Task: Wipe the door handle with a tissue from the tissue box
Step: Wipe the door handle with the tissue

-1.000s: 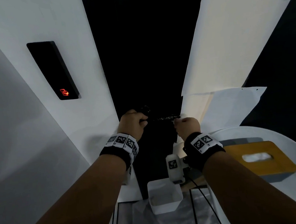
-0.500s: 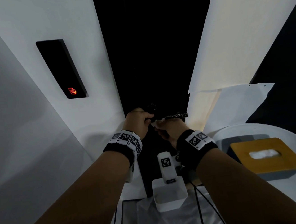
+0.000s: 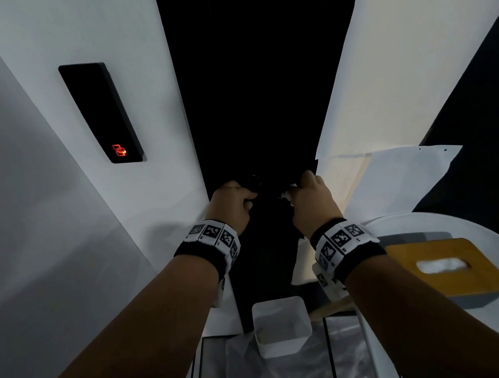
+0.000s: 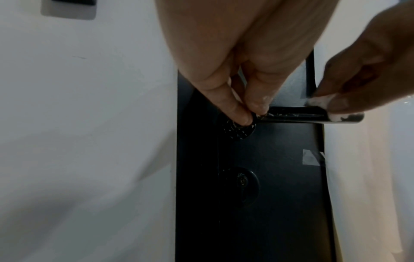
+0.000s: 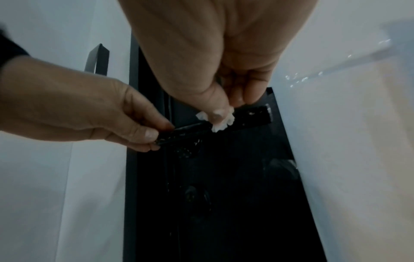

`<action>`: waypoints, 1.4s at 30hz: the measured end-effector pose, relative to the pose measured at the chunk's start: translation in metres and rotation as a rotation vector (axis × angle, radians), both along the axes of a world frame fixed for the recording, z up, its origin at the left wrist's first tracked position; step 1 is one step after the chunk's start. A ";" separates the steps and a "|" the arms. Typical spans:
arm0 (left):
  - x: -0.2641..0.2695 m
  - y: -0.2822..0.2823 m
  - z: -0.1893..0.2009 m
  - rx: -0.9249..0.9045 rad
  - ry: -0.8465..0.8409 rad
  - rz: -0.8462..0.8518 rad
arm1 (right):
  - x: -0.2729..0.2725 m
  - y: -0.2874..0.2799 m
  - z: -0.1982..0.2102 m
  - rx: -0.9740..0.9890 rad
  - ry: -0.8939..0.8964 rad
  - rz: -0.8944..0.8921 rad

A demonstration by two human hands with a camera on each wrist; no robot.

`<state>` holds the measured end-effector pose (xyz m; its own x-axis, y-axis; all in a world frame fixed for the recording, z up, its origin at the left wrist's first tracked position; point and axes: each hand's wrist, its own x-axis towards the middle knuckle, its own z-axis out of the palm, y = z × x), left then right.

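The black lever door handle (image 4: 298, 117) sticks out to the right from a round rosette on the dark door. My left hand (image 4: 251, 113) pinches the handle's base beside the rosette, with thumb and fingers curled round it. My right hand (image 5: 230, 106) pinches a small wad of white tissue (image 5: 220, 122) against the lever, closer to its free end. In the head view both hands (image 3: 234, 202) (image 3: 309, 192) sit at the door edge and mostly hide the handle. The tissue box (image 3: 451, 267), with a wooden lid and tissue in its slot, stands at the lower right.
A white round table (image 3: 489, 226) carries the tissue box. A white bin (image 3: 281, 326) sits on the floor below my hands. A black card reader (image 3: 100, 111) with a red light hangs on the left wall. A keyhole rosette (image 4: 241, 180) lies under the handle.
My right hand with the tissue slid left along the lever towards my left hand, then back right towards the free end. My left hand kept its hold at the handle's base.
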<state>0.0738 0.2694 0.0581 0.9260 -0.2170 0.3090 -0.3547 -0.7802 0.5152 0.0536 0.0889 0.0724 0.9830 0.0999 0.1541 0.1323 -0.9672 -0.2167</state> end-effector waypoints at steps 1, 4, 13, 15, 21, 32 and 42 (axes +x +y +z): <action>0.000 0.000 0.000 0.005 -0.002 0.003 | 0.000 0.006 0.001 -0.010 0.000 0.029; 0.000 -0.001 -0.001 0.033 -0.019 0.008 | 0.000 0.024 0.002 0.007 0.019 0.081; -0.002 -0.006 0.003 -0.001 -0.018 0.006 | -0.003 0.011 -0.001 0.166 -0.033 0.110; -0.002 -0.008 0.003 -0.016 -0.019 0.001 | -0.001 0.006 -0.003 0.162 -0.055 0.125; -0.002 -0.015 0.000 -0.071 0.011 -0.011 | 0.013 0.003 -0.012 0.335 -0.091 0.220; 0.001 -0.024 -0.008 -0.049 -0.066 0.011 | 0.004 0.007 -0.006 0.109 -0.171 0.078; 0.009 -0.023 -0.014 -0.071 -0.044 0.058 | 0.010 0.005 0.001 0.004 -0.126 0.071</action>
<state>0.0825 0.2462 0.0438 0.9214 -0.1400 0.3625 -0.3339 -0.7623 0.5545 0.0637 0.0937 0.0731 0.9464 0.1678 0.2762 0.2269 -0.9536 -0.1980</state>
